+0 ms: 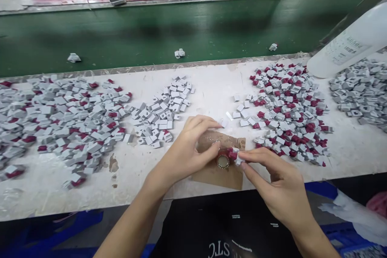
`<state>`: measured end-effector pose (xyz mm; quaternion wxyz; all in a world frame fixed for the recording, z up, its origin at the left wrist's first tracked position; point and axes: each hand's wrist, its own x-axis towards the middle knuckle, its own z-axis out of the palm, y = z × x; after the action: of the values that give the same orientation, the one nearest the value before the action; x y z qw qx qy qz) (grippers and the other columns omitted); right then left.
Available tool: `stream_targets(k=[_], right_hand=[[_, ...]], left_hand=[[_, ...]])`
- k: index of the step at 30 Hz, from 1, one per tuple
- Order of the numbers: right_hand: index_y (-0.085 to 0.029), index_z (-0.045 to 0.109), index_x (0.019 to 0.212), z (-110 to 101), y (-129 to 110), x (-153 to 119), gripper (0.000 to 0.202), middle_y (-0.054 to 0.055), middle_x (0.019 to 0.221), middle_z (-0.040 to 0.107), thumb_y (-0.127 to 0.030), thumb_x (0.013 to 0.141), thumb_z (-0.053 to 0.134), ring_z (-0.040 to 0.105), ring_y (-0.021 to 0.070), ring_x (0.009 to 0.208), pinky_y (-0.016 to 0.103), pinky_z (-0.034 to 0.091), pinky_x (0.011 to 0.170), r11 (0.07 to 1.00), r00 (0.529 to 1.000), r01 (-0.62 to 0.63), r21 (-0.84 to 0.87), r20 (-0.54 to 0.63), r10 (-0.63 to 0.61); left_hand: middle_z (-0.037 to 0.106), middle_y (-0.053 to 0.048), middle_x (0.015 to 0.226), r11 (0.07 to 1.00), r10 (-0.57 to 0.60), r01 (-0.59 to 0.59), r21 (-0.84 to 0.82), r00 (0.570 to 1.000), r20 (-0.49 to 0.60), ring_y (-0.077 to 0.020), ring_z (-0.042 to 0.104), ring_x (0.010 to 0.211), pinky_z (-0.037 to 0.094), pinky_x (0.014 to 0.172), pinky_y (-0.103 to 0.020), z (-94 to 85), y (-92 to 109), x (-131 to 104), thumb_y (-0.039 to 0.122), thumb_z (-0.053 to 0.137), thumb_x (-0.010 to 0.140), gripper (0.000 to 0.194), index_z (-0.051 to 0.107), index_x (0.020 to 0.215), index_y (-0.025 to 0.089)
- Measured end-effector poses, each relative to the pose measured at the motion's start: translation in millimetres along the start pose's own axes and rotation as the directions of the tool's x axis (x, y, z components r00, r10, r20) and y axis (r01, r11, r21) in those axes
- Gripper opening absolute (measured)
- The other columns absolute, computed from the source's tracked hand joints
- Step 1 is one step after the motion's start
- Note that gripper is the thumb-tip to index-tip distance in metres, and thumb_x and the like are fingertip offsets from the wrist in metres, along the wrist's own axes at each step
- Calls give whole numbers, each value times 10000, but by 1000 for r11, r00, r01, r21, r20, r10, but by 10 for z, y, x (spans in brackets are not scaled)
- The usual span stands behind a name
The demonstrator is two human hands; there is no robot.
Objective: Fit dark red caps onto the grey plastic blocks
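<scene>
My right hand (281,185) pinches a small grey-and-dark-red plastic part (234,155) between thumb and fingertips. Just left of that part, a small round metal bottle cap (223,162) sits on a piece of brown cardboard (228,177) with wet-looking spots. Over the cardboard's left side reaches my left hand (190,149), its thumb and index finger apart. A small whitish piece (223,123) lies at the left index fingertip; whether they touch I cannot tell.
Mixed grey and dark red parts form a left pile (75,117) and a right pile (290,113). Plain grey parts lie in a middle pile (166,109) and far-right pile (363,92). A white bottle (347,44) leans at right. Behind runs a green conveyor belt (136,32).
</scene>
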<state>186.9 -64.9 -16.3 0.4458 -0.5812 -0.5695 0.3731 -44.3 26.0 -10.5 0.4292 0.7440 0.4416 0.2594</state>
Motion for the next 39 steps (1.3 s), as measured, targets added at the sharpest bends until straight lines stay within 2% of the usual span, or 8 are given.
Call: stream_targets(k=[5,9,12,17,24,31,36,39], right_hand=[[-359,915,1149,40,33,-142,261,31,1083,913,-158,1014,819,888,286,984,425,760,879,998,997,63,-2,41,-63],[-339,917,1147,71,28,-152,280,49,1079,912,-122,1015,799,897,291,980,425,779,867,993,993,112,-35,29,-111],[-325,915,1134,90,25,-128,279,57,1057,909,-106,1013,792,897,286,958,413,784,849,985,987,158,-65,31,-156],[-292,910,1116,95,14,-101,250,62,1037,903,-95,1015,793,893,262,958,372,772,863,978,981,189,-86,52,-185],[-373,915,1140,-31,-14,-111,301,-14,1107,915,-119,1000,831,884,204,1033,286,735,928,999,999,51,-20,-12,-51],[-418,933,1106,-172,153,22,256,-34,1054,903,-218,946,945,866,158,968,190,708,843,963,965,-153,221,-178,194],[-385,944,1078,-194,211,159,208,2,1057,900,-283,904,996,869,197,953,249,732,819,939,943,-190,288,-214,256],[-365,951,1060,-180,197,272,216,19,1032,894,-314,863,1025,865,209,920,270,737,802,934,927,-205,293,-247,281]], left_hand=[[739,-105,1314,979,11,16,201,991,-135,-322,618,1315,523,1152,-522,83,-135,12,88,515,1085,331,738,1279,238],[706,-139,1304,929,20,69,365,972,-235,-371,558,1291,504,1121,-580,109,-188,2,52,536,1040,353,714,1300,213],[689,-137,1255,905,-14,120,409,968,-252,-373,548,1221,510,1077,-586,82,-213,-61,48,565,1011,352,714,1281,218],[701,-130,1247,916,-17,95,389,980,-200,-360,546,1240,498,1090,-560,80,-204,-85,87,541,1079,272,734,1230,206],[741,-112,1262,923,4,10,385,999,-35,-343,573,1256,488,1119,-512,86,-105,269,213,607,1136,241,745,1331,177],[717,-106,1304,920,36,-99,378,985,171,-331,559,1269,499,1102,-478,63,-131,556,11,508,1025,453,768,1341,206],[722,-130,1331,927,22,-58,371,995,100,-348,582,1290,511,1135,-504,69,-114,826,127,559,1063,356,719,1378,173],[688,-148,1413,910,80,-105,402,994,78,-352,573,1316,501,1167,-531,129,-151,1089,123,547,1085,407,670,1468,182]])
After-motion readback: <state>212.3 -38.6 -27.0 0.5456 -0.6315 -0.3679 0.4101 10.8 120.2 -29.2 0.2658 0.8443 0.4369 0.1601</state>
